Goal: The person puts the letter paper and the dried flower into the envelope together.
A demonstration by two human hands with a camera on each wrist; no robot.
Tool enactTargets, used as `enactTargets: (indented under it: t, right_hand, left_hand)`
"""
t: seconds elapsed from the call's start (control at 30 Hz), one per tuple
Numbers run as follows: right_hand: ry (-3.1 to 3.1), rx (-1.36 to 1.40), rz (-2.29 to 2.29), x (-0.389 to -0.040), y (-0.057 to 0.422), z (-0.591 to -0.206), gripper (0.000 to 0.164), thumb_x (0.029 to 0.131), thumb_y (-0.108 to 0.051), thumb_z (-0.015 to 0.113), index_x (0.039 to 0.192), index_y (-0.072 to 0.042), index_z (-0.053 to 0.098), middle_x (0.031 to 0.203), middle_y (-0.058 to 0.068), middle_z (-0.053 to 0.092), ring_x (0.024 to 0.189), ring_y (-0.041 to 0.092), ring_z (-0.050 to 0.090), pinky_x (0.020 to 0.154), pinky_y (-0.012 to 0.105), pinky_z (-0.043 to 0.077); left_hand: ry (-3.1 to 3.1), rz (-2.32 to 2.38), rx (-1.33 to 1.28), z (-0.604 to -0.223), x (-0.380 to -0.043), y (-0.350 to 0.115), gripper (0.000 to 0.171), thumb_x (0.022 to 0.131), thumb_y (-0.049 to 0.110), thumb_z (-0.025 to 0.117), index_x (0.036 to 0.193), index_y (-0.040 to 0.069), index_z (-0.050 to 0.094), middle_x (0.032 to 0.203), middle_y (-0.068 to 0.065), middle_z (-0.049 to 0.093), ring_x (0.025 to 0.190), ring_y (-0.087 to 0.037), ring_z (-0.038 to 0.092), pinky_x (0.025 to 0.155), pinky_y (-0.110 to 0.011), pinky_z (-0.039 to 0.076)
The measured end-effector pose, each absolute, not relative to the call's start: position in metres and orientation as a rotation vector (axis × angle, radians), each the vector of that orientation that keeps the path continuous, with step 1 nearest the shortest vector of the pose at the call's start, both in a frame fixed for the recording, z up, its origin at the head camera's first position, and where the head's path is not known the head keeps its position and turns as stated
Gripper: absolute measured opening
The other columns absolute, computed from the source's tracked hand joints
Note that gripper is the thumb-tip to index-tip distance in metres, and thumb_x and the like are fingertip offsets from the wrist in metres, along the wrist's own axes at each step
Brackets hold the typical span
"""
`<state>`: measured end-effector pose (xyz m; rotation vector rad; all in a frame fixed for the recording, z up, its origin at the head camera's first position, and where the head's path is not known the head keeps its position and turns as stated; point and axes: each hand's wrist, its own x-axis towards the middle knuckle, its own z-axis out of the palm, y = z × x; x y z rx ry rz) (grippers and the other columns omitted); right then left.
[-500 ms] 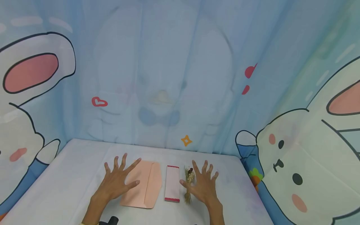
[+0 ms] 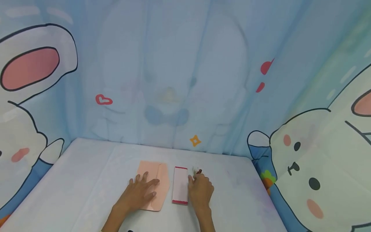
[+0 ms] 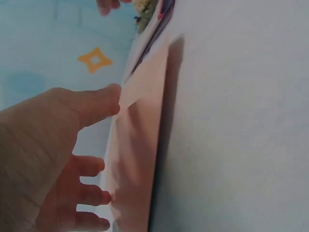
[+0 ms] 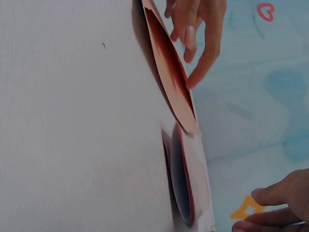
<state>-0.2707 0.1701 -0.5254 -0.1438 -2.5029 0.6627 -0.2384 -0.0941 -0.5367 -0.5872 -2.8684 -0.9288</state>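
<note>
Near the table's middle lies a peach paper envelope [image 2: 163, 191], with my left hand [image 2: 136, 195] spread low over it. Those fingers are spread apart, and the tips come close to the paper; whether they press it I cannot tell. To the envelope's right is a folded pale card [image 2: 180, 186] with red ends. Farther right is a small bunch of dried flowers [image 2: 198, 170], mostly covered by my right hand [image 2: 200, 191]. In the left wrist view the right fingers [image 3: 107, 6] hang bent a little above the flowers [image 3: 145, 6], apart from them.
A white cloth covers the table [image 2: 95, 180]. Behind it and at both sides hangs a blue curtain [image 2: 162, 64] printed with large cartoon rabbits. In the right wrist view the envelope [image 4: 166, 82] gapes along one edge, and the card [image 4: 186, 183] bulges open.
Both hands have come down: the left moved right over the envelope, and the right moved left above the dried flowers with its fingers drawn in. The head view has shifted slightly.
</note>
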Motion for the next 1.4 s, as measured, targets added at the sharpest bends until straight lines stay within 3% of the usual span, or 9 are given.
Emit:
enactTargets:
  t: [0.1,0.23,0.53,0.73,0.97,1.13,1.23,1.4]
  right_hand:
    - [-2.541,-0.196,0.734,-0.273,0.157,-0.537,0.022,0.088,-0.011,0.090,0.084,0.007,0.077,0.068,0.015,0.072,0.059,0.024,0.065,0.055,0.041,0.051]
    - [-2.604,-0.261,0.766,-0.276,0.144,-0.548,0.026,0.086,-0.007,0.090,0.074,0.004,0.069,0.057,0.007,0.053,0.056,0.018,0.047,0.053,0.035,0.035]
    - [-2.514,-0.344,0.899,-0.270,0.138,-0.555,0.014,0.085,0.002,0.085,0.087,0.008,0.072,0.074,0.016,0.069,0.069,0.028,0.064,0.063,0.046,0.051]
    - [-2.444,-0.369,1.227,-0.269,0.151,-0.543,0.001,0.091,0.005,0.076,0.090,0.006,0.076,0.080,0.017,0.076,0.069,0.025,0.068,0.061,0.037,0.052]
    - [-2.317,-0.516,1.700,-0.269,0.153,-0.524,0.011,0.097,-0.001,0.076,0.106,0.005,0.078,0.095,0.018,0.079,0.075,0.018,0.069,0.061,0.026,0.057]
    - [-2.296,-0.487,1.866,-0.268,0.139,-0.529,0.013,0.096,-0.004,0.079,0.106,0.006,0.078,0.091,0.016,0.080,0.073,0.017,0.071,0.058,0.028,0.060]
    - [-2.340,-0.492,1.809,-0.266,0.128,-0.537,0.010,0.094,-0.004,0.081,0.101,0.004,0.080,0.086,0.014,0.079,0.069,0.016,0.071,0.057,0.028,0.061]
    - [-2.396,-0.511,1.626,-0.266,0.115,-0.543,0.004,0.090,-0.004,0.083,0.090,-0.001,0.081,0.074,0.010,0.074,0.057,0.015,0.065,0.049,0.025,0.057]
  left_hand:
    - [-2.908,-0.965,-0.544,-0.540,-0.236,-0.091,0.046,0.104,0.034,0.073,0.147,0.022,0.063,0.167,-0.030,0.045,0.155,-0.064,0.037,0.122,-0.083,0.029]
    - [-2.933,-0.975,-0.515,-0.541,-0.234,-0.091,0.050,0.103,0.033,0.074,0.150,0.022,0.060,0.169,-0.029,0.043,0.158,-0.063,0.033,0.124,-0.080,0.030]
    - [-2.910,-0.998,-0.517,-0.544,-0.234,-0.088,0.046,0.102,0.027,0.073,0.147,0.023,0.062,0.164,-0.026,0.050,0.154,-0.061,0.041,0.120,-0.080,0.036]
    - [-2.894,-0.924,-0.512,-0.544,-0.234,-0.088,0.045,0.102,0.030,0.072,0.146,0.026,0.062,0.161,-0.021,0.054,0.148,-0.050,0.051,0.116,-0.076,0.044]
    - [-2.874,-0.893,-0.515,-0.543,-0.237,-0.091,0.044,0.101,0.031,0.071,0.145,0.025,0.063,0.158,-0.020,0.057,0.141,-0.047,0.055,0.109,-0.070,0.050]
    - [-2.890,-0.950,-0.480,-0.546,-0.239,-0.093,0.046,0.103,0.035,0.070,0.147,0.027,0.062,0.163,-0.022,0.054,0.149,-0.054,0.051,0.114,-0.072,0.047]
    - [-2.912,-0.994,-0.455,-0.547,-0.238,-0.093,0.050,0.103,0.039,0.070,0.150,0.029,0.060,0.167,-0.021,0.051,0.154,-0.058,0.044,0.119,-0.075,0.042]
    - [-2.925,-0.969,-0.460,-0.547,-0.239,-0.093,0.052,0.102,0.042,0.069,0.151,0.029,0.059,0.167,-0.021,0.051,0.153,-0.058,0.045,0.120,-0.073,0.042]
